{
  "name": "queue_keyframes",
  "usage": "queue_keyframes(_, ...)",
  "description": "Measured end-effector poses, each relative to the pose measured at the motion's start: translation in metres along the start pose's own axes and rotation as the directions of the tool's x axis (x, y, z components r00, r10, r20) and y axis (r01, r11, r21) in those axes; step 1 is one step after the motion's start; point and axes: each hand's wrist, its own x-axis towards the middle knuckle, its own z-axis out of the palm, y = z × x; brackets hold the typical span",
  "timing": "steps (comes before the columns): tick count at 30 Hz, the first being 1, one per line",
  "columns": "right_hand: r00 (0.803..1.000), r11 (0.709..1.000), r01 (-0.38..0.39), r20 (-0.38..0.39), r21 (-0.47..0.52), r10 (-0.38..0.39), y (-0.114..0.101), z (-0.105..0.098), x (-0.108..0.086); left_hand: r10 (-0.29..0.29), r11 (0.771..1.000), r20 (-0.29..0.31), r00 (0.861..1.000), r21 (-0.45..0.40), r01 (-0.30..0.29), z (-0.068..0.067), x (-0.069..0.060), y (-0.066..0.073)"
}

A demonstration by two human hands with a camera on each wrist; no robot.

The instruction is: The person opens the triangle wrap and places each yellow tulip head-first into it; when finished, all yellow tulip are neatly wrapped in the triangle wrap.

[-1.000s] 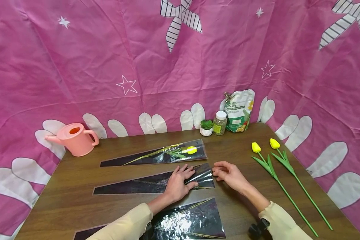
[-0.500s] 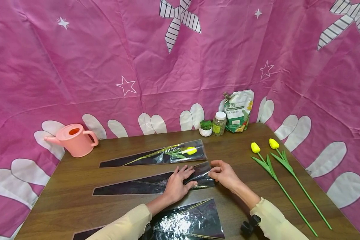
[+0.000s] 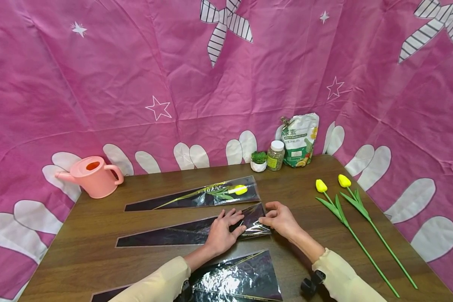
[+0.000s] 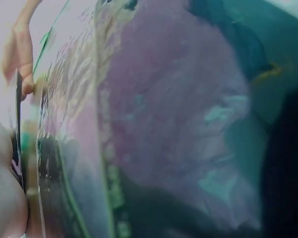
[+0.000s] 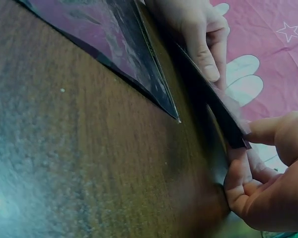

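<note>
A: Where is the thing in hand?

B: The long, tapering pouch of shiny black plastic film (image 3: 188, 234) lies in the middle of the brown wooden table (image 3: 71, 247), its narrow end to the left.

A: And who has hold of it?

B: The right hand (image 3: 285, 220) pinches the edge of the wide end between thumb and fingers; in the right wrist view this edge stands off the wood. The left hand (image 3: 224, 231) grasps nothing: it rests on the pouch, fingers spread.

A: How will it handle?

B: I would judge it very light, soft, rather slippery, and easy to crease. So I would take only the rim of the wide end, gently, and steady the body from above.

A: What is around it?

B: Just beyond lies a similar black pouch with a yellow tulip inside (image 3: 185, 200); nearer to the person, another glossy black pouch (image 3: 238, 274). Well apart, to the right, lie two yellow tulips with green stems (image 3: 349, 227).
</note>
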Motion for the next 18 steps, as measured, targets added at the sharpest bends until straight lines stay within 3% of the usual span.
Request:
queue_keyframes(8, 1.0, 0.999, 0.022, -0.008, -0.042, -0.022, 0.0046, -0.0003, 0.0013, 0.046, 0.999, -0.082, 0.996, -0.026, -0.048, 0.0024, 0.0006, -0.0008)
queue_keyframes(18, 1.0, 0.998, -0.002, 0.004, -0.061, 0.002, 0.0069, -0.0056, 0.0016, 0.077, 0.988, -0.239, 0.968, -0.113, -0.107, 0.0055, -0.0011, -0.0032)
